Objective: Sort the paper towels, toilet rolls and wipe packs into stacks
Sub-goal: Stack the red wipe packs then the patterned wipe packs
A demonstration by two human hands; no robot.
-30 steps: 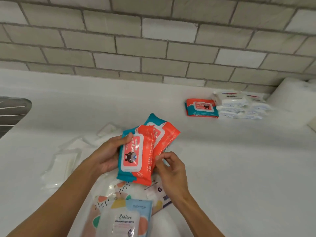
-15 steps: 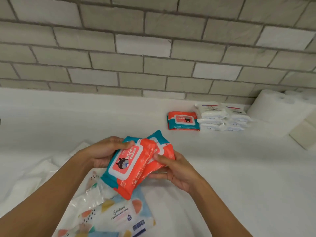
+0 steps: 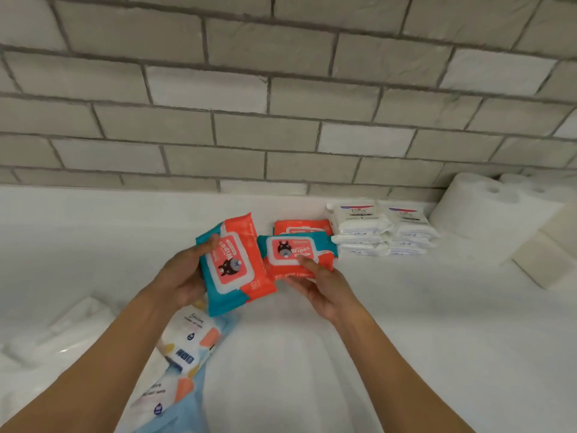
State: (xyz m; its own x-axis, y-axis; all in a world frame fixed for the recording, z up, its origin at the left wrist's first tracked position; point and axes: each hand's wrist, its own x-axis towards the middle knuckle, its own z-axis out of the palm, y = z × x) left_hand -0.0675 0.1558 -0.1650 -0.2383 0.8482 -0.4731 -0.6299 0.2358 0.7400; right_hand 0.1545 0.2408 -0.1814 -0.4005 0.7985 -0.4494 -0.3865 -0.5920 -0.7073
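Two patterned cleaning-wipe packs [image 3: 190, 339] nearest, lying one behind the other on the white bench [image 3: 406, 339] at lower left, partly under the left forearm, with a pale blue sheet [image 3: 187, 412] beside the nearer one. Further left, some clear-wrapped white packs [image 3: 71, 326], too blurred to read. Just beyond, the left grip [image 3: 184, 276] curled round a tilted wipe pack [image 3: 234, 264] in orange and teal: thumb hooked over its upper left edge, fingers hidden behind, pack lifted off the bench with the label facing up. Right beside it, the right grip [image 3: 324, 289] pinching a second wipe pack [image 3: 293, 251] of the same kind, thumb pressed on the white lid flap, fingers beneath. Edges of the two held packs very close; touching or not, cannot tell. Directly behind the second one, a flat orange pack [image 3: 301, 226] on the bench, mostly covered by it. To the right of that, white wipe packs [image 3: 359, 223] in two low stacks side by side near the wall. Further right, white paper towel rolls [image 3: 487, 210] standing upright, and a pile of folded beige paper [image 3: 543, 260] in front of them. Farthest back, a grey brick wall [image 3: 281, 120].
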